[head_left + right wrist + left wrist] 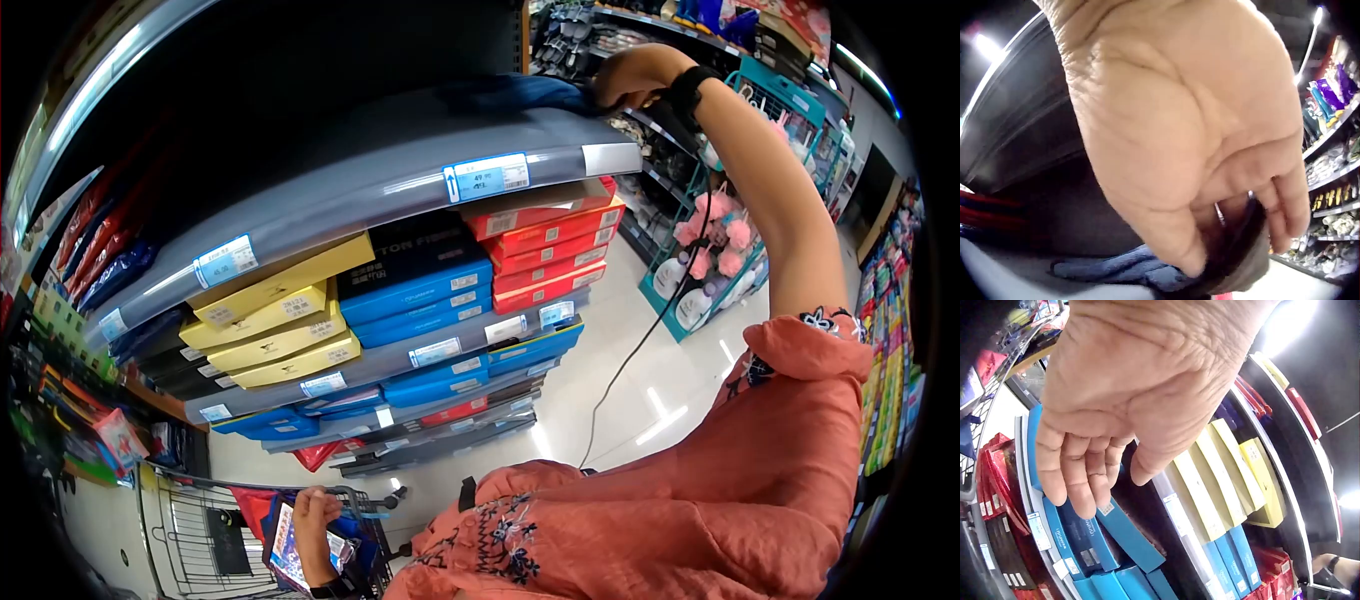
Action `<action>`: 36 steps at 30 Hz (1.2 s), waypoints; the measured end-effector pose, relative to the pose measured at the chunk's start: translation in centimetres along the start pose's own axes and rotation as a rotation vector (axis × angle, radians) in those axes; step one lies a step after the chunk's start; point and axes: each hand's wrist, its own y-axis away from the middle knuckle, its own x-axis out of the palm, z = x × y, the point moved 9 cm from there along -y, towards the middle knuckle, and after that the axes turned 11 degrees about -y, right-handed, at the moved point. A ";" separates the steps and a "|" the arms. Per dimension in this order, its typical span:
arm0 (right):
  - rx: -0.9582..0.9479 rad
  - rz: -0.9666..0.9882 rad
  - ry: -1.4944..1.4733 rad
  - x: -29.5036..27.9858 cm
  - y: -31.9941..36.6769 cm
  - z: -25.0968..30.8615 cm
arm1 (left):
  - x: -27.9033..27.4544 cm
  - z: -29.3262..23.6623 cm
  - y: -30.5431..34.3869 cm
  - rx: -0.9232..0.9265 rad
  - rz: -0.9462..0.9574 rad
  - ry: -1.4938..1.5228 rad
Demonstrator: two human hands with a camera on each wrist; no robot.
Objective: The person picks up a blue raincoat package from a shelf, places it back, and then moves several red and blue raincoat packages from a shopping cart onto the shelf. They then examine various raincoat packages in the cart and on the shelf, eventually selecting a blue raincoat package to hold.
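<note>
At the end of the upper shelf (330,200), my right hand (645,72) reaches out at arm's length. Its thumb and fingers (1285,219) pinch a dark piece of fabric (1244,265), seen in the right wrist view. A folded blue cloth (525,95) lies on the shelf and runs up to that hand. Low on the left, my left hand (313,520) hangs with loosely curled fingers over the shopping cart (185,530). Nothing sits between those fingers in the left wrist view, where blue boxes (1129,534) show behind them.
Below the shelf stand stacks of yellow boxes (270,330), blue boxes (415,285) and red boxes (550,245). A teal rack (660,300) with pink fluffy items stands on the right. A dark cable (625,365) hangs past the shelf end. Packaged goods (290,550) lie in the cart.
</note>
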 end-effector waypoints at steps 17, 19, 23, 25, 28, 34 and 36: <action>0.180 0.082 -0.357 9.5 2.0 -27.7 | 2.0 0.6 0.8 0.075 0.174 0.186; -0.200 0.277 -0.130 17.2 1.4 -32.4 | 1.4 0.1 1.2 -0.045 0.088 0.381; 0.256 0.404 -0.101 31.0 5.6 -30.9 | -0.5 -0.8 1.4 -0.021 0.153 0.601; 0.284 0.370 -0.083 36.1 9.1 -22.9 | -1.7 -0.5 1.9 -0.030 0.132 0.562; 0.094 0.545 -0.231 46.2 9.4 -20.3 | -3.0 1.0 2.7 -0.087 0.106 0.514; -0.116 0.683 -0.456 50.9 15.6 2.3 | -4.2 2.9 4.0 -0.147 0.101 0.451; -0.170 0.667 -0.607 50.0 17.7 10.2 | -4.1 3.0 4.1 -0.140 0.123 0.457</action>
